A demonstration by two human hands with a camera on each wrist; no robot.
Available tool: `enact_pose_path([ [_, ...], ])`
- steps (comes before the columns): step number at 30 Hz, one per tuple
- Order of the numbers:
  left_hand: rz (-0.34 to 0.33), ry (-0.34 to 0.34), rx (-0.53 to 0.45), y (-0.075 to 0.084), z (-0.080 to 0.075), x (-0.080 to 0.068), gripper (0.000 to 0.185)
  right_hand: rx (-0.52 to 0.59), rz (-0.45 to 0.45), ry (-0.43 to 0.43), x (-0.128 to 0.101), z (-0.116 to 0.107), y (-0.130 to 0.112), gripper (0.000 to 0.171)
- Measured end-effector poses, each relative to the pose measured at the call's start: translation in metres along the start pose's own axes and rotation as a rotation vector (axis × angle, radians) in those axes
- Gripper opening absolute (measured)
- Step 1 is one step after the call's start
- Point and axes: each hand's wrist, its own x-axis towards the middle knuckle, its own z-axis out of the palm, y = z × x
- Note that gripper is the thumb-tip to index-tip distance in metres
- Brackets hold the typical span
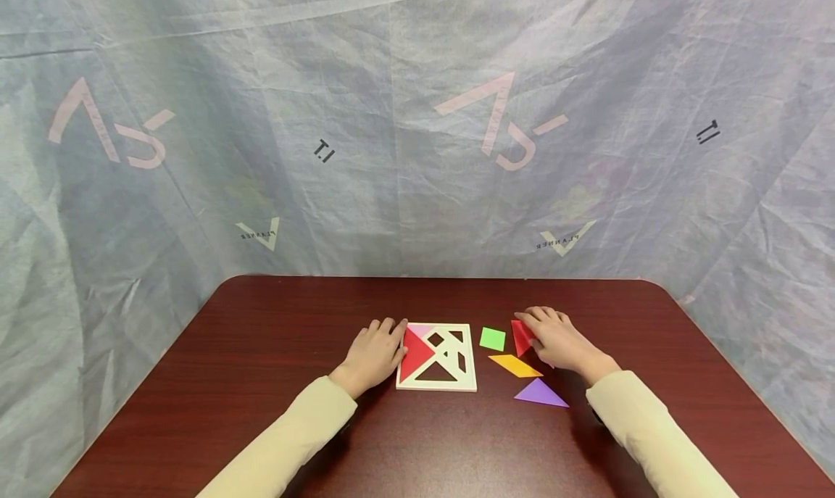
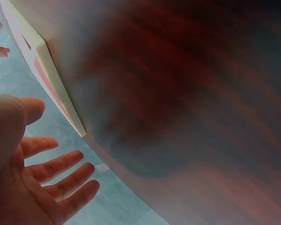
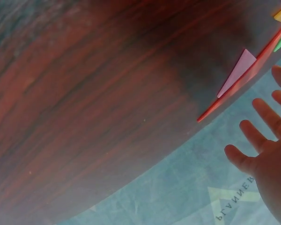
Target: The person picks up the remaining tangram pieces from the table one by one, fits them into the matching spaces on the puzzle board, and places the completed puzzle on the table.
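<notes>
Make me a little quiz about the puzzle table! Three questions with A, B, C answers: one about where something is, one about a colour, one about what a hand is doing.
1. Where does the green square lie?
A. on the table right of the white puzzle frame
B. inside the frame
C. under the left hand

2. What colour is the big triangle sitting in the frame?
A. blue
B. red
C. green

3. What is the left hand doing?
A. lifting the frame in the air
B. resting at the frame's left edge
C. holding the purple triangle

Answers:
1 A: the square lies on the bare table between the frame and the right hand.
2 B: the frame's left side is filled with red.
3 B: its fingers touch the frame, which lies flat.
</notes>
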Motion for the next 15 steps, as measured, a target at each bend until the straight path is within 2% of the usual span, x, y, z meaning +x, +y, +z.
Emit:
enact_pose_path([
  [15, 0.007, -0.058, 0.031, 0.0044, 0.0069, 0.0062, 0.043, 0.017, 0.005, -0.098, 0.0024, 0.0042, -0.0024, 0.051],
])
